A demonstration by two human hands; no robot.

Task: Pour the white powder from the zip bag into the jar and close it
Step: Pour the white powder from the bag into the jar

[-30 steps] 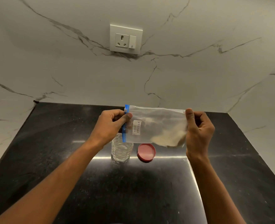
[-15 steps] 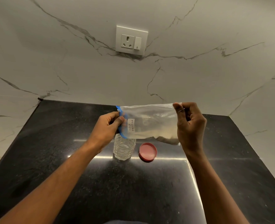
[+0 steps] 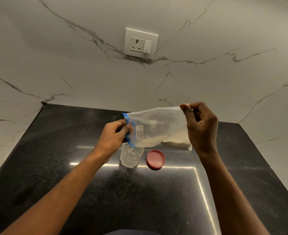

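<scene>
A clear zip bag [image 3: 158, 129] with a blue zip strip and a small handwritten label hangs sideways above the counter. White powder [image 3: 175, 143] lies along its lower edge, mostly toward the right. My left hand [image 3: 114, 138] pinches the blue zip end, which points down at the mouth of a clear ribbed jar [image 3: 131, 156] standing open on the counter. My right hand [image 3: 200, 128] grips the bag's bottom corner and holds it higher than the zip end. A red lid [image 3: 155, 159] lies flat just right of the jar.
The black speckled counter [image 3: 72, 184] is bounded by marble walls at the back and on both sides. A white wall socket with a switch [image 3: 140, 43] sits on the back wall above the jar.
My right hand has lifted the bag's bottom end, tilting the bag so the zip end dips toward the jar. The powder has spread leftward along the lower edge.
</scene>
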